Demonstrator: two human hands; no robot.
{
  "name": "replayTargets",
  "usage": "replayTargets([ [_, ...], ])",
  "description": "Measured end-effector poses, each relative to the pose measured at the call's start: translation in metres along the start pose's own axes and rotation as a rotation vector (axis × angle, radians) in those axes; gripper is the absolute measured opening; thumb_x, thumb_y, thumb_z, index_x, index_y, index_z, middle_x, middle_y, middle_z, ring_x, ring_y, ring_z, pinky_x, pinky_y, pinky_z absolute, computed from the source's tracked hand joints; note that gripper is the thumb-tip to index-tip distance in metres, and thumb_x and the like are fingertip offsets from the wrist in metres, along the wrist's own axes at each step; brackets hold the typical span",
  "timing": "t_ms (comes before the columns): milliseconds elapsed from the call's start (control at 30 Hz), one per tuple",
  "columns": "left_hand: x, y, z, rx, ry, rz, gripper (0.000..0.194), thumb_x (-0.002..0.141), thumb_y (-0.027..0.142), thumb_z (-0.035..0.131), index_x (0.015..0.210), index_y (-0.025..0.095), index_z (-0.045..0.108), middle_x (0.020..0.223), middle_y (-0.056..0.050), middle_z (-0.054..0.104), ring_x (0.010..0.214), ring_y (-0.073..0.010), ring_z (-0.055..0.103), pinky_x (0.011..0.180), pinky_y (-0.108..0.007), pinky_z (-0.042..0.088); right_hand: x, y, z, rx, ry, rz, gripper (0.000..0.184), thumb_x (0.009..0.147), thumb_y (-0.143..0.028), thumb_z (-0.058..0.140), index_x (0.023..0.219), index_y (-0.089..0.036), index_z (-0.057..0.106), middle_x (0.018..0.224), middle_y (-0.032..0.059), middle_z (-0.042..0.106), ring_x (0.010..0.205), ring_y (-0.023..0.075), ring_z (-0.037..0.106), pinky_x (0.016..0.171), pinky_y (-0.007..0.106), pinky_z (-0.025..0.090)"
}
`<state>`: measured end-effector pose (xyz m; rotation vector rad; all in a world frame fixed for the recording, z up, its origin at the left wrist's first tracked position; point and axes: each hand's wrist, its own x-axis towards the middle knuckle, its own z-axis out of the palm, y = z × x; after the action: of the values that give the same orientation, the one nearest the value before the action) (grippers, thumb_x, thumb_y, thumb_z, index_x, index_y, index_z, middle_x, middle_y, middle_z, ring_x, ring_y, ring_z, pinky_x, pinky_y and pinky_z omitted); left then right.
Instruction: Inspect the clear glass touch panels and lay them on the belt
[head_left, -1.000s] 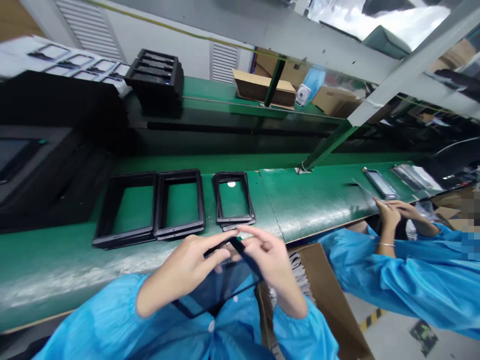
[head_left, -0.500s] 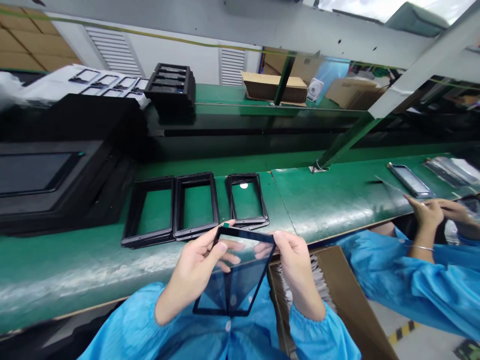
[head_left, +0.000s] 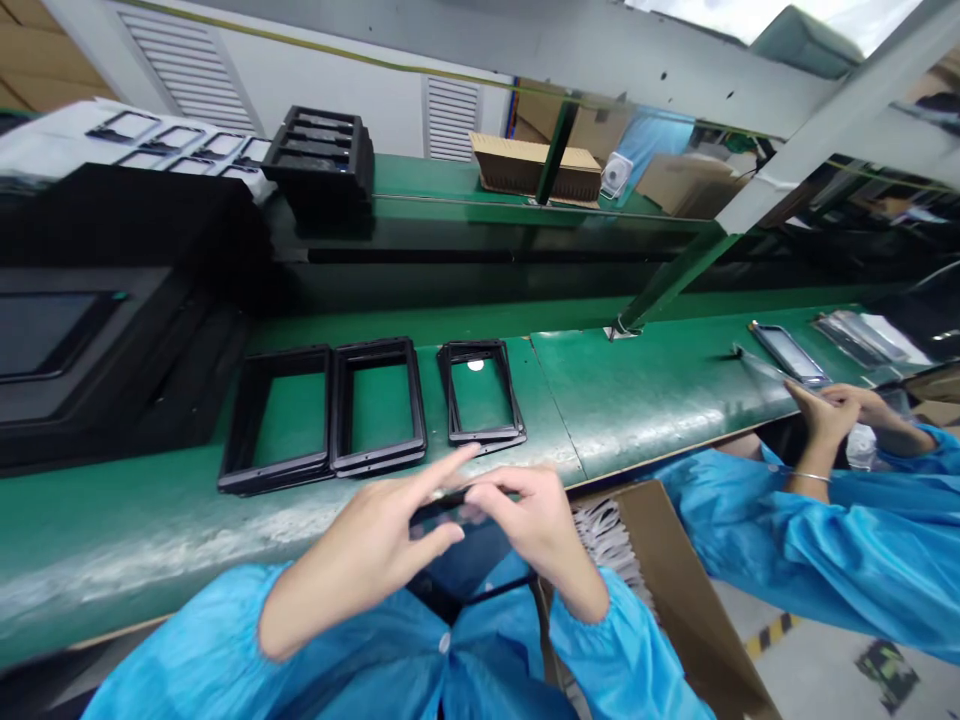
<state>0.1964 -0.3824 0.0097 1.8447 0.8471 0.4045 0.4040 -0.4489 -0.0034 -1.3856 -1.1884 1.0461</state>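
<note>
Panel [head_left: 474, 560], see-through with a dark border, is up off the bench between the person's two hands, on the near side of the small frame stack [head_left: 487, 437]. It lies tilted in front of the blue smock [head_left: 487, 660]; whether its near edge touches the cloth, I cannot tell. The right hand [head_left: 529, 525], nearer the body than that same stack, looks clamped on the panel's far edge, thumb above and fingers curled. The left hand [head_left: 367, 530], nearer the body and to the left of the stack, has thumb and forefinger spread apart at the panel's other side; whether its remaining fingers bear on the panel is hidden.

As I judge it, the step in hand is handling the panel in the air, with the right hand carrying the hold. The next move seems to call for a sure grip by the border from both sides, keeping fingertips off the clear face.

Left of the small frame stack, and apart from it, stand the middle frame stack [head_left: 379, 458] and, beyond that, the left frame stack [head_left: 274, 478]. To the stack's right and nearer the body sits an open carton [head_left: 679, 580]; much farther right are a co-worker's hands [head_left: 825, 415].
</note>
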Motion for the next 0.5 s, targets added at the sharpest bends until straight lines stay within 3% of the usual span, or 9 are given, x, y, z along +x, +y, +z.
replayTargets([
  [67,0.000,0.002,-0.004,-0.062,-0.067,-0.047,0.051,0.099,0.035,0.065,0.150,0.032,0.060,0.118,-0.006,0.082,0.090,-0.0237,0.081,0.085,-0.034,0.065,0.002,0.000,-0.006,0.039,0.105,-0.034,0.023,0.097,-0.037,0.070,0.087,-0.024,0.086,0.081,0.0023,0.085,0.076,0.0216,0.080,0.076,0.031,0.064],
  [100,-0.001,0.002,-0.005,-0.139,-0.044,-0.097,0.046,0.101,0.038,0.063,0.146,0.030,0.061,0.114,-0.007,0.083,0.085,-0.0229,0.080,0.078,-0.032,0.065,0.002,0.003,-0.013,0.039,0.205,-0.057,0.027,0.100,-0.039,0.066,0.095,-0.024,0.087,0.093,0.0042,0.086,0.087,0.0228,0.081,0.084,0.033,0.064],
  [200,-0.006,0.001,-0.008,-0.397,0.141,-0.235,0.043,0.101,0.046,0.065,0.136,0.024,0.059,0.115,-0.012,0.082,0.083,-0.0238,0.081,0.063,-0.028,0.061,-0.003,0.018,-0.043,0.004,0.411,-0.048,0.041,0.106,-0.051,0.056,0.113,-0.022,0.084,0.123,0.0101,0.082,0.112,0.0255,0.078,0.100,0.037,0.061],
  [333,-0.011,-0.008,-0.007,-0.560,0.314,-0.242,0.051,0.094,0.050,0.075,0.131,0.021,0.055,0.110,-0.014,0.082,0.077,-0.0250,0.081,0.058,-0.028,0.060,-0.013,0.041,-0.060,0.190,0.252,0.151,0.053,0.100,-0.062,0.062,0.125,-0.019,0.078,0.105,0.0121,0.085,0.089,0.0266,0.083,0.076,0.034,0.066],
  [433,-0.010,-0.016,-0.005,-0.565,0.335,-0.234,0.053,0.094,0.052,0.074,0.133,0.021,0.053,0.112,-0.015,0.082,0.074,-0.0266,0.081,0.054,-0.030,0.060,-0.019,0.040,-0.045,0.308,0.255,0.185,0.049,0.090,-0.053,0.078,0.125,-0.020,0.074,0.087,0.0082,0.085,0.066,0.0254,0.081,0.064,0.033,0.066],
  [500,-0.009,-0.019,-0.006,-0.448,0.360,-0.173,0.048,0.098,0.049,0.070,0.134,0.022,0.055,0.126,-0.017,0.078,0.084,-0.0280,0.082,0.064,-0.035,0.065,-0.021,0.035,-0.034,0.310,0.304,0.154,0.040,0.087,-0.049,0.082,0.114,-0.020,0.075,0.079,0.0075,0.084,0.059,0.0253,0.080,0.060,0.033,0.066],
])
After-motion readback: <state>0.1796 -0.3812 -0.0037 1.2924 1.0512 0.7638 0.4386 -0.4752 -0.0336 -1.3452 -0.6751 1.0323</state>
